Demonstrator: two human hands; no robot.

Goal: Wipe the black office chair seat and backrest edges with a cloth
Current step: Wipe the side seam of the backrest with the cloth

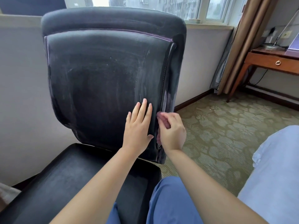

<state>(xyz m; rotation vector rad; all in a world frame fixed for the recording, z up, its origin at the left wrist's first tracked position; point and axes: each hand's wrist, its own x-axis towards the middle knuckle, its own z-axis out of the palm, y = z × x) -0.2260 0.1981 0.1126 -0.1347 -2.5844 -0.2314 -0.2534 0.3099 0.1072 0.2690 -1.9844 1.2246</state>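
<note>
The black office chair's backrest stands upright in front of me, smeared with pale wipe marks. Its seat lies below, near my knees. My left hand presses flat on the lower right of the backrest, fingers straight. My right hand grips a bunched reddish-purple cloth against the backrest's lower right edge seam. Most of the cloth is hidden behind my fingers and the chair edge.
A grey wall and a window sill lie behind the chair. A wooden desk with a drawer stands at the right, next to a brown curtain. Patterned carpet covers the floor. A light blue bed cover fills the lower right.
</note>
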